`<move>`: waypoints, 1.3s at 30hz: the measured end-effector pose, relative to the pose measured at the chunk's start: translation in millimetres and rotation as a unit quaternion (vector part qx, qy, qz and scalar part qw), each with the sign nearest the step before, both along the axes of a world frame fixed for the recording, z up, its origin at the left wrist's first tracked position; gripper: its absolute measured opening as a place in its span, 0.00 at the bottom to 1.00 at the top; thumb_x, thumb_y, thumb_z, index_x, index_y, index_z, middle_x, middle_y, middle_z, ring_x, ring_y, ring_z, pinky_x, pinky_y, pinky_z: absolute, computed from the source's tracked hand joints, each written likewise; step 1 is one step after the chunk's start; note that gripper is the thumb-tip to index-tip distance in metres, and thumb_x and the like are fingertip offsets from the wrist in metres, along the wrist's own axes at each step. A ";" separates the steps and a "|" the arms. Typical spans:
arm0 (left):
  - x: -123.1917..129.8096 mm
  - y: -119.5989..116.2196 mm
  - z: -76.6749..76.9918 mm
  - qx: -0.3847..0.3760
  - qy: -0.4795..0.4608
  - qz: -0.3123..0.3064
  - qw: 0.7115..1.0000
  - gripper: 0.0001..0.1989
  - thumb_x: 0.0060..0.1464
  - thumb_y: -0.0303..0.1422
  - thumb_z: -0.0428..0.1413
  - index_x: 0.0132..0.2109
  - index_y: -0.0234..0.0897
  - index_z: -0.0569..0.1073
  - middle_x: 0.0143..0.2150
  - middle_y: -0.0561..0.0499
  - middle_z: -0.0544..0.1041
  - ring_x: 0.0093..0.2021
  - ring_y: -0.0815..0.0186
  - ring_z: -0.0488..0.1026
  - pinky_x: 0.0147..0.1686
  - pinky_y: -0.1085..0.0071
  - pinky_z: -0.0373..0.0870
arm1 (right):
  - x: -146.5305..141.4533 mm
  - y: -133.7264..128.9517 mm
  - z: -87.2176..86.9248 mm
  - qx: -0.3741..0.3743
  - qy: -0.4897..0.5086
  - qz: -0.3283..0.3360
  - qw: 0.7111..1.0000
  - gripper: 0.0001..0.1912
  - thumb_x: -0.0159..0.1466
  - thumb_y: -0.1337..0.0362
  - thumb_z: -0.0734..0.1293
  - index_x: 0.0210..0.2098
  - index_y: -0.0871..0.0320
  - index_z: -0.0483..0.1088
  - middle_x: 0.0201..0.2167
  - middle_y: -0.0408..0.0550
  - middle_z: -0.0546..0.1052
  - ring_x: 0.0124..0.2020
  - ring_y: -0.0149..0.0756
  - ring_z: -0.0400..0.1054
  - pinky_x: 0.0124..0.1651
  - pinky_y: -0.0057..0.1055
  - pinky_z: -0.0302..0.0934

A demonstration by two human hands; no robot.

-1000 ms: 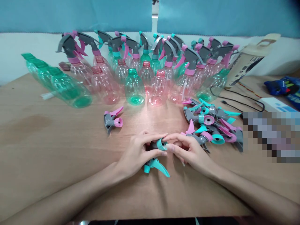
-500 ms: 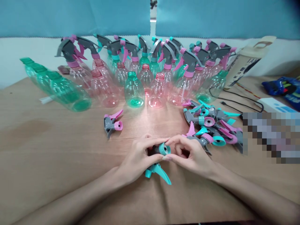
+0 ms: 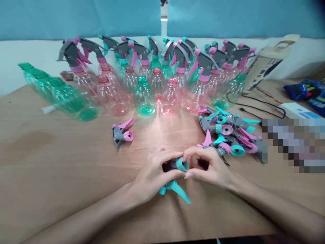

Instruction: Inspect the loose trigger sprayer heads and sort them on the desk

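My left hand point(image 3: 153, 171) is wrapped round a grey and teal trigger spray head point(image 3: 180, 164), above the near middle of the table. Its teal collar faces right, and its teal trigger points down to the right below my fingers. Part of the grey body is hidden in my palm. My right hand point(image 3: 214, 166) is closed, its thumb and forefinger pinching at the collar's rim. To the left, a grey and pink spray head point(image 3: 122, 134) lies alone on the wood. Beyond my right hand is a heap of pink and teal spray heads point(image 3: 230, 130).
Behind stand several clear bottles, among them an uncapped green bottle point(image 3: 145, 98) and an uncapped pink bottle point(image 3: 170, 100); many others carry spray heads. Green bottles point(image 3: 73, 100) stand at left. A beige tumbler point(image 3: 267, 66), black cable point(image 3: 256, 117) and blue packet point(image 3: 308, 95) are at right.
Both hands have moved slightly right and down with the spray head. Its collar opening now faces more to the right, with less of the inside showing.
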State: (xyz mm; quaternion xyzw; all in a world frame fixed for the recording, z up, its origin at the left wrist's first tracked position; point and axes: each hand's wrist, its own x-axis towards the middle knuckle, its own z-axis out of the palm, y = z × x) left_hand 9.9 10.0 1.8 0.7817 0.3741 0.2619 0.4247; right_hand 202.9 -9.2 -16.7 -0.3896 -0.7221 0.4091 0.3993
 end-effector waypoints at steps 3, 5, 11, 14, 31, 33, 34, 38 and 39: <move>1.1 -0.2 0.9 0.000 0.004 -0.013 1.000 0.10 0.48 0.25 0.62 0.39 0.39 0.76 0.31 0.55 0.72 0.35 0.66 0.66 0.37 0.71 0.62 | -1.2 -1.5 -0.5 -0.014 0.001 0.024 1.000 0.13 0.55 0.62 0.71 0.34 0.57 0.64 0.14 0.30 0.55 0.15 0.22 0.48 0.19 0.23 0.43; 1.9 0.1 2.0 0.001 0.002 -0.022 1.000 0.09 0.47 0.25 0.62 0.38 0.38 0.76 0.32 0.54 0.73 0.35 0.66 0.66 0.38 0.71 0.63 | -1.5 -2.1 -0.2 -0.010 -0.009 0.030 0.999 0.14 0.55 0.61 0.72 0.34 0.57 0.62 0.15 0.30 0.56 0.15 0.22 0.49 0.19 0.22 0.43; 2.0 -0.1 2.0 0.008 0.000 -0.023 1.000 0.09 0.48 0.27 0.62 0.39 0.39 0.76 0.34 0.53 0.74 0.36 0.65 0.67 0.38 0.70 0.64 | -0.3 -2.2 2.6 0.015 -0.068 0.024 0.997 0.18 0.55 0.56 0.72 0.27 0.56 0.58 0.17 0.33 0.57 0.17 0.23 0.51 0.20 0.23 0.46; 0.9 0.8 1.1 0.006 -0.003 -0.010 1.000 0.14 0.47 0.26 0.62 0.43 0.41 0.76 0.34 0.54 0.74 0.35 0.66 0.68 0.36 0.70 0.64 | 0.1 -1.7 3.4 0.012 -0.090 0.015 0.996 0.17 0.56 0.55 0.71 0.27 0.56 0.59 0.19 0.35 0.61 0.20 0.24 0.54 0.23 0.24 0.49; -1.0 6.3 1.2 0.041 0.013 0.021 0.999 0.20 0.45 0.29 0.65 0.48 0.41 0.76 0.32 0.53 0.73 0.33 0.67 0.67 0.34 0.71 0.64 | -2.7 -0.5 9.1 -0.092 -0.026 -0.032 0.995 0.12 0.63 0.57 0.64 0.28 0.58 0.64 0.26 0.41 0.69 0.22 0.25 0.61 0.24 0.24 0.57; -1.8 7.0 0.8 0.044 0.008 0.022 0.999 0.20 0.46 0.29 0.64 0.48 0.42 0.75 0.32 0.54 0.73 0.32 0.68 0.66 0.33 0.72 0.64 | -4.1 -0.1 8.6 -0.143 0.030 -0.025 0.989 0.12 0.60 0.57 0.67 0.29 0.58 0.64 0.28 0.42 0.70 0.23 0.25 0.63 0.25 0.24 0.60; -2.3 7.4 0.7 0.046 0.007 0.026 0.999 0.19 0.46 0.30 0.64 0.48 0.42 0.75 0.31 0.54 0.73 0.31 0.68 0.66 0.32 0.72 0.64 | -4.5 0.3 8.2 -0.166 0.060 -0.020 0.984 0.12 0.59 0.57 0.68 0.29 0.58 0.64 0.29 0.42 0.70 0.24 0.26 0.65 0.26 0.25 0.62; -4.4 9.8 1.4 0.056 0.015 0.041 0.997 0.19 0.46 0.30 0.64 0.48 0.41 0.75 0.30 0.54 0.72 0.30 0.68 0.66 0.30 0.73 0.63 | -3.9 3.0 5.5 -0.217 0.135 -0.009 0.967 0.12 0.57 0.60 0.71 0.29 0.58 0.63 0.28 0.41 0.72 0.28 0.27 0.69 0.31 0.27 0.66; -5.0 10.3 1.6 0.059 0.017 0.044 0.997 0.19 0.47 0.29 0.64 0.48 0.41 0.75 0.30 0.54 0.71 0.30 0.68 0.66 0.30 0.73 0.63 | -3.3 3.7 4.6 -0.221 0.145 -0.012 0.964 0.12 0.56 0.61 0.71 0.30 0.58 0.63 0.28 0.41 0.72 0.28 0.27 0.69 0.31 0.27 0.66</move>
